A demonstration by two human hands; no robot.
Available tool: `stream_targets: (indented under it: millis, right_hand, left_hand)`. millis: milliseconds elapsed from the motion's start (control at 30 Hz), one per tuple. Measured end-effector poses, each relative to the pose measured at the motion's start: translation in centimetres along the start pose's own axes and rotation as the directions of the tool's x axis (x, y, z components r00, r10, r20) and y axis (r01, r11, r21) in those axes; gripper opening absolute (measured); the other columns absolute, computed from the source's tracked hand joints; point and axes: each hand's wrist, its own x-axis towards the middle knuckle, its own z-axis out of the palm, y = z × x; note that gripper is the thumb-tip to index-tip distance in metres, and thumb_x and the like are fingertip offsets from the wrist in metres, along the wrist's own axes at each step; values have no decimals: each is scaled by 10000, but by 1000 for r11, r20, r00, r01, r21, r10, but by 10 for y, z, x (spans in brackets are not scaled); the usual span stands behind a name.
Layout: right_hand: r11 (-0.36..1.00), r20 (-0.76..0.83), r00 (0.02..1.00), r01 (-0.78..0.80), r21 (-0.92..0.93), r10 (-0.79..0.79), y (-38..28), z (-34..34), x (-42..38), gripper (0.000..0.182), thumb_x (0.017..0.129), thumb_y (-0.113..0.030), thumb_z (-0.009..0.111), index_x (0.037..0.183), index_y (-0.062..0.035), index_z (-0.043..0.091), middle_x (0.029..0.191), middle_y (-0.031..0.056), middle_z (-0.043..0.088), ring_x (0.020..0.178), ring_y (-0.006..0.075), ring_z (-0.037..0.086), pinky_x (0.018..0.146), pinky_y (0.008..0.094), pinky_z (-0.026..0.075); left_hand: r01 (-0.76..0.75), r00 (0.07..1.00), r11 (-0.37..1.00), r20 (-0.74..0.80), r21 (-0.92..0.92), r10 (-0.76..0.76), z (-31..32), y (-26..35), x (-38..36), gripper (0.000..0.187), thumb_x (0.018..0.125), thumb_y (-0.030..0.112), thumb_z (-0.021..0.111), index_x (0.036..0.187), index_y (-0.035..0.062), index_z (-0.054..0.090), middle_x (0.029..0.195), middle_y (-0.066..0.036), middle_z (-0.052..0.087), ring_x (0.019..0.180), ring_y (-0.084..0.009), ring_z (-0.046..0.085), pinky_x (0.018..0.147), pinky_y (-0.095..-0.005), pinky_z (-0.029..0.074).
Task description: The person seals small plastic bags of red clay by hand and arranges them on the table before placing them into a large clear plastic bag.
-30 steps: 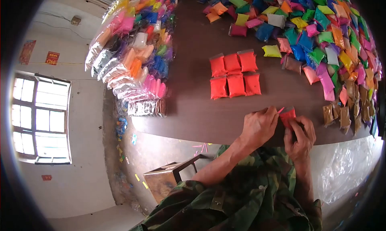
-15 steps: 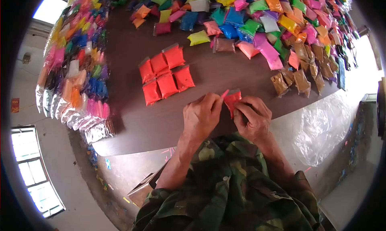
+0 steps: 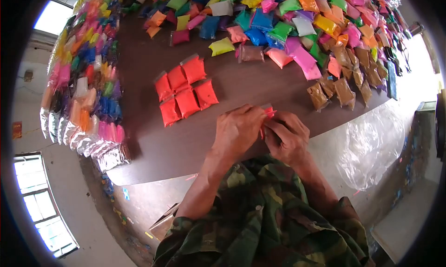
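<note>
Close to the table's front edge, both hands meet over a small clear bag of red clay [image 3: 268, 113], mostly hidden by the fingers. My left hand [image 3: 239, 130] is closed, its fingertips pinching a small pink strip right at the bag's top. The fingers of my right hand [image 3: 289, 136] are bent around the bag's right side and grip it. To the left of my hands, several filled red bags [image 3: 188, 103] lie flat in two neat rows.
A big heap of colourful bags [image 3: 281, 32] covers the far side of the brown table [image 3: 251, 83]. Brown bags [image 3: 344, 91] lie at its right end. Stacked packs [image 3: 86, 102] line the left edge. A clear plastic sheet [image 3: 371, 146] hangs beyond the front right edge.
My left hand has moved right, bringing its fingertips onto the bag's top, so less of the bag and the pink strip shows. The view has shifted slightly.
</note>
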Motion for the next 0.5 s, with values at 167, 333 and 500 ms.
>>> stream_targets:
  millis: [167, 333, 500]
  right_hand:
    - [1000, 4, 1000, 3, 9, -3, 2, 1, -2, 228, 731, 0, 788, 934, -86, 730, 955, 62, 678, 759, 282, 683, 662, 376, 562]
    - [999, -11, 999, -42, -9, 42, 0, 1, -4, 219, 738, -12, 800, 928, -87, 721, 889, 52, 669, 748, 277, 679, 650, 377, 555]
    - [999, -18, 999, -46, -6, 46, 3, 3, -5, 207, 740, -27, 809, 912, -84, 710, 871, 52, 670, 751, 280, 678, 663, 380, 556]
  left_hand:
    - [131, 991, 987, -46, 87, -128, 4, -11, 8, 110, 958, 164, 700, 937, 58, 721, 814, -114, 709, 750, -341, 702, 665, -441, 544]
    - [174, 981, 978, -70, -115, -182, -4, 5, -11, 106, 946, 114, 734, 900, 31, 687, 792, -135, 711, 685, -317, 701, 623, -397, 535]
    - [210, 966, 976, -142, -64, -218, 11, -9, -36, 104, 925, 84, 761, 887, 34, 678, 717, -147, 684, 611, -295, 689, 574, -383, 521]
